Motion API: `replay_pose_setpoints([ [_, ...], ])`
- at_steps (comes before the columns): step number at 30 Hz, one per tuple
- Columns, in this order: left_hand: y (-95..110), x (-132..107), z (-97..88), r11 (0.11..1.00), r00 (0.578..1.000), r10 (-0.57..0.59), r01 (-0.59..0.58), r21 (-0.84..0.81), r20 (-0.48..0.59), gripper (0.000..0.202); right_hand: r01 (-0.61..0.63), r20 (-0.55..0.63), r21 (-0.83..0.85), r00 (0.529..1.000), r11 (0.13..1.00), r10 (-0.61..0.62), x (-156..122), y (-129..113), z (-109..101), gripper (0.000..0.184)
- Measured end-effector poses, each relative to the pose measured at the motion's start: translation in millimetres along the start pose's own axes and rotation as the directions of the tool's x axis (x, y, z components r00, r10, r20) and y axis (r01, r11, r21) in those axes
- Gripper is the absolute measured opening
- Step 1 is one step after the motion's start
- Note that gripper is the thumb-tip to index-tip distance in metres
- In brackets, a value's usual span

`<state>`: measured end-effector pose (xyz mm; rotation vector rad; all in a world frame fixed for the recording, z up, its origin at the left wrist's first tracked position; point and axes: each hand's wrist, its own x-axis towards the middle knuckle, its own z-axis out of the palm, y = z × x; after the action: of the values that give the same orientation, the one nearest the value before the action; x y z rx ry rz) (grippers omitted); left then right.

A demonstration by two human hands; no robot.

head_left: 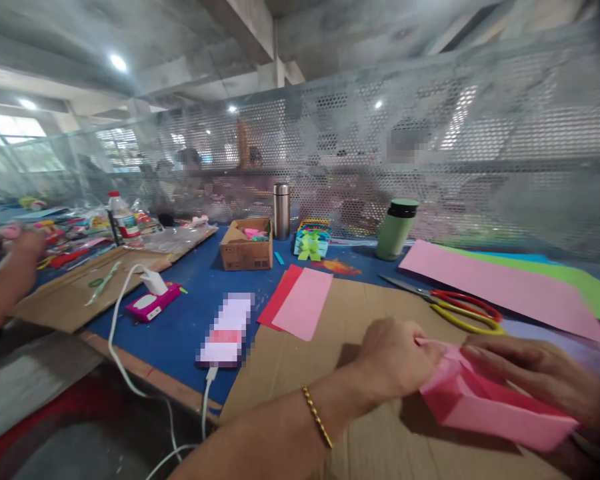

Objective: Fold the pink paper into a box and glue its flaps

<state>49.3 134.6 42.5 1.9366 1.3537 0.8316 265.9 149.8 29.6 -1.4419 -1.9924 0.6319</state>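
Note:
A folded pink paper piece (485, 403) lies on a brown cardboard sheet (350, 313) in front of me. My left hand (395, 357), with a gold bracelet at the wrist, is closed and pinches the paper's left tip. My right hand (535, 377) lies over the paper's right side with fingers stretched along the fold, pressing it. Red-and-yellow scissors (460, 308) rest on the cardboard just beyond my hands.
Pink and red paper sheets (303, 303) lie further left, large pink and green sheets (510, 283) at right. A green flask (395, 230), steel flask (281, 211), cardboard box (247, 245), blurred phone (226, 331) with white cable and a tissue box (153, 303) stand on the blue table. Another person's arm (5, 280) is at far left.

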Motion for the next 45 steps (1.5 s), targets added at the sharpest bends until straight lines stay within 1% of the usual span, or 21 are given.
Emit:
replay_pose_setpoints([
  [2, -3, 1, 1.6, 1.000, 0.999, 0.000, -0.001, -0.016, -0.036, 0.021, -0.020, 0.166, 0.058, 0.986, 0.998, 0.010, 1, -3, -3, 0.054],
  [3, -4, 2, 2.0, 1.000, 0.999, 0.000, -0.001, -0.027, -0.038, 0.020, -0.017, 0.195, 0.072, 0.981, 0.997, 0.003, 1, -4, -5, 0.054],
  [6, -7, 4, 1.5, 0.998, 1.000, -0.010, 0.010, -0.063, 0.001, 0.018, -0.004, 0.207, 0.074, 0.978, 0.997, -0.011, 1, -9, -8, 0.054],
  [7, -7, 4, 1.2, 0.997, 1.000, -0.012, 0.012, -0.074, 0.001, 0.019, 0.001, 0.232, 0.078, 0.973, 0.997, -0.019, 1, -11, -8, 0.055],
  [10, -10, 4, 1.9, 0.992, 0.999, 0.035, -0.031, -0.123, 0.024, 0.023, 0.017, 0.275, 0.122, 0.960, 0.992, -0.050, 1, -17, -4, 0.054],
  [11, -11, 4, 2.8, 0.989, 0.998, 0.046, -0.040, -0.143, 0.038, 0.026, 0.036, 0.256, 0.130, 0.964, 0.991, -0.068, 1, -18, -3, 0.053],
  [13, -13, 3, 4.7, 0.979, 0.996, 0.050, -0.035, -0.203, 0.069, 0.027, 0.057, 0.253, 0.135, 0.963, 0.989, -0.090, 1, -20, 0, 0.049],
  [16, -13, 0, 5.6, 0.957, 0.988, 0.044, 0.000, -0.291, 0.147, 0.029, 0.072, 0.221, 0.162, 0.969, 0.984, -0.107, 0, -18, 2, 0.044],
  [19, -11, -2, 4.3, 0.953, 0.979, 0.038, 0.025, -0.301, 0.202, 0.033, 0.083, 0.198, 0.189, 0.973, 0.978, -0.121, -2, -14, 5, 0.039],
  [22, -10, -3, 3.6, 0.959, 0.982, 0.017, 0.037, -0.280, 0.187, 0.032, 0.078, 0.176, 0.204, 0.978, 0.976, -0.115, -4, -8, 10, 0.033],
  [26, -13, -1, 4.2, 0.970, 0.981, 0.075, -0.030, -0.239, 0.179, 0.031, 0.091, 0.179, 0.178, 0.976, 0.980, -0.123, -4, -3, 16, 0.030],
  [28, -15, 0, 4.4, 0.969, 0.979, 0.088, -0.041, -0.245, 0.183, 0.031, 0.092, 0.196, 0.178, 0.972, 0.980, -0.127, -3, -1, 17, 0.030],
  [30, -16, -1, 4.4, 0.957, 0.977, 0.073, -0.012, -0.288, 0.201, 0.031, 0.080, 0.199, 0.184, 0.973, 0.980, -0.117, -3, -1, 17, 0.032],
  [33, -15, -2, 4.9, 0.933, 0.972, 0.050, 0.037, -0.357, 0.231, 0.031, 0.081, 0.170, 0.184, 0.979, 0.980, -0.113, -1, 0, 17, 0.034],
  [35, -14, -3, 6.2, 0.936, 0.979, 0.024, 0.049, -0.349, 0.201, 0.032, 0.107, 0.145, 0.197, 0.980, 0.975, -0.137, -1, 0, 16, 0.034],
  [37, -15, -2, 8.4, 0.957, 0.990, 0.006, 0.036, -0.287, 0.143, 0.030, 0.131, 0.138, 0.221, 0.977, 0.966, -0.164, -2, -1, 16, 0.034],
  [39, -18, -1, 11.4, 0.973, 0.993, 0.020, 0.008, -0.231, 0.119, 0.030, 0.131, 0.149, 0.237, 0.974, 0.963, -0.169, -4, -5, 16, 0.035],
  [42, -23, 2, 17.0, 0.969, 0.991, 0.055, -0.023, -0.246, 0.124, 0.033, 0.090, 0.164, 0.235, 0.978, 0.968, -0.130, -7, -10, 16, 0.036],
  [44, -27, 4, 21.0, 0.961, 0.988, 0.049, -0.007, -0.276, 0.145, 0.036, 0.100, 0.177, 0.259, 0.973, 0.961, -0.148, -7, -11, 16, 0.032],
  [45, -27, 5, 22.8, 0.956, 0.983, 0.031, 0.024, -0.291, 0.183, 0.037, 0.096, 0.188, 0.277, 0.970, 0.956, -0.152, -7, -10, 16, 0.031],
])
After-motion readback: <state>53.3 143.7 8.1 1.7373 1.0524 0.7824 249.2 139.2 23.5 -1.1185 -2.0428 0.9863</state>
